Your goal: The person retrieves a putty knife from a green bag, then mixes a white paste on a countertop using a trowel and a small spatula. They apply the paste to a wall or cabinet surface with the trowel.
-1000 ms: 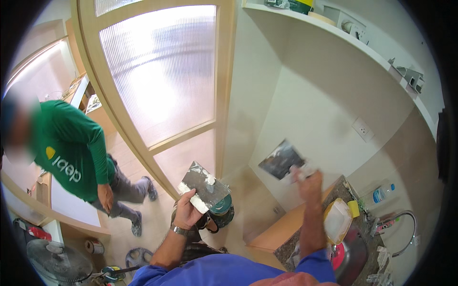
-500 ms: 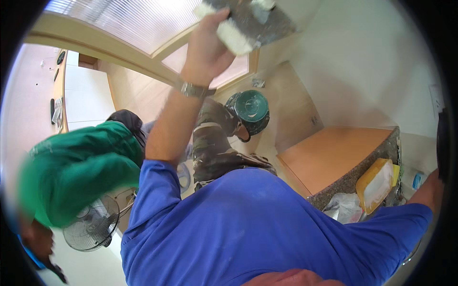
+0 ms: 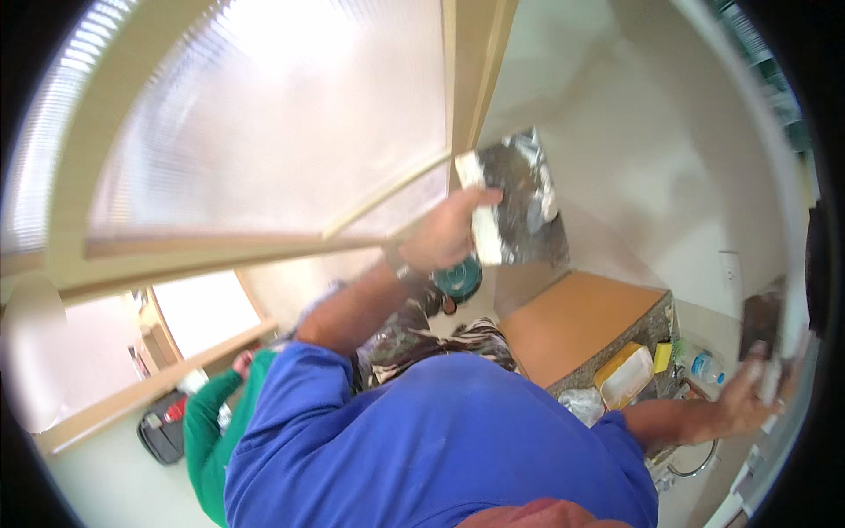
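My left hand is raised in front of me, closed round the pale edge of a wide metal putty spreader. Grey-white paste smears the spreader's blade. Off to the right, by the wall, my right hand is closed on the light handle of a trowel. Its dark blade points upward, somewhat blurred. Whether that blade touches the wall I cannot tell.
A ribbed-glass partition in a wooden frame rises at left. Below right are an orange-brown counter panel, a yellow tub with pale contents, a plastic bag and a bottle. A co-worker in green bends at lower left; a green bucket stands below.
My view has turned up and rightward. The left hand with the spreader now appears lower and further right. My right hand and the trowel have come into view; the fan has left it.
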A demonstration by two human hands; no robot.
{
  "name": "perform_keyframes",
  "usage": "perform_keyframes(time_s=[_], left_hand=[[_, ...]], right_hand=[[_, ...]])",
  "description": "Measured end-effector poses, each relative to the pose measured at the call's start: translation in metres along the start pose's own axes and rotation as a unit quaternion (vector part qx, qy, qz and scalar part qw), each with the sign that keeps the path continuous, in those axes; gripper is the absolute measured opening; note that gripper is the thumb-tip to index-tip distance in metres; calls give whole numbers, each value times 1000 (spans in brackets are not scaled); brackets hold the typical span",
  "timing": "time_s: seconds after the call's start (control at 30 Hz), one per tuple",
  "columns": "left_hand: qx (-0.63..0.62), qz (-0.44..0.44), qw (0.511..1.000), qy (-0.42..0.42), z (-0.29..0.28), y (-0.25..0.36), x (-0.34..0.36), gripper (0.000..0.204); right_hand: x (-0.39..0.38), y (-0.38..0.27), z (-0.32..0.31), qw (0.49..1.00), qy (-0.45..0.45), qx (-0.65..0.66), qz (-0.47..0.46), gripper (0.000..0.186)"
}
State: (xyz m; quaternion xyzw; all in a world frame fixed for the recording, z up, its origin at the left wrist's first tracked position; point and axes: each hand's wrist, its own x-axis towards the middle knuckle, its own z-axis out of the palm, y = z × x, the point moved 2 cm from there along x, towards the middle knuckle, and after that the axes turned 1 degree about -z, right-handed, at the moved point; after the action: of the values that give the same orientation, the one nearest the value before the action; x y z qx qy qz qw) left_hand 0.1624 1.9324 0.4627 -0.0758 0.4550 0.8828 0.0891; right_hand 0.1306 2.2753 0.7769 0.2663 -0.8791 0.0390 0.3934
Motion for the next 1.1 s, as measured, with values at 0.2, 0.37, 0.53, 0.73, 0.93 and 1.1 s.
perform_keyframes(time_s=[0.2, 0.37, 0.53, 0.73, 0.93, 1.1], left_hand=[[-229, -110, 965, -65, 71, 119, -9, 41], [-236, -127, 955, -123, 99, 153, -19, 42], [-216, -120, 960, -132, 104, 161, -23, 44], [-177, -111, 965, -158, 112, 177, -31, 42], [-187, -137, 957, -175, 128, 197, -27, 40], [-163, -163, 959, -168, 122, 197, -20, 42]], right_hand=[[-4, -31, 12, 996, 11, 66, 56, 29], [-15, -34, -5, 994, -5, -7, 107, 45], [-21, -42, -11, 983, -6, 49, 177, 56], [-13, -43, -15, 981, -16, 75, 177, 62], [-12, -45, -18, 980, -41, 66, 182, 57], [-7, -47, -19, 980, -40, 65, 182, 51]])
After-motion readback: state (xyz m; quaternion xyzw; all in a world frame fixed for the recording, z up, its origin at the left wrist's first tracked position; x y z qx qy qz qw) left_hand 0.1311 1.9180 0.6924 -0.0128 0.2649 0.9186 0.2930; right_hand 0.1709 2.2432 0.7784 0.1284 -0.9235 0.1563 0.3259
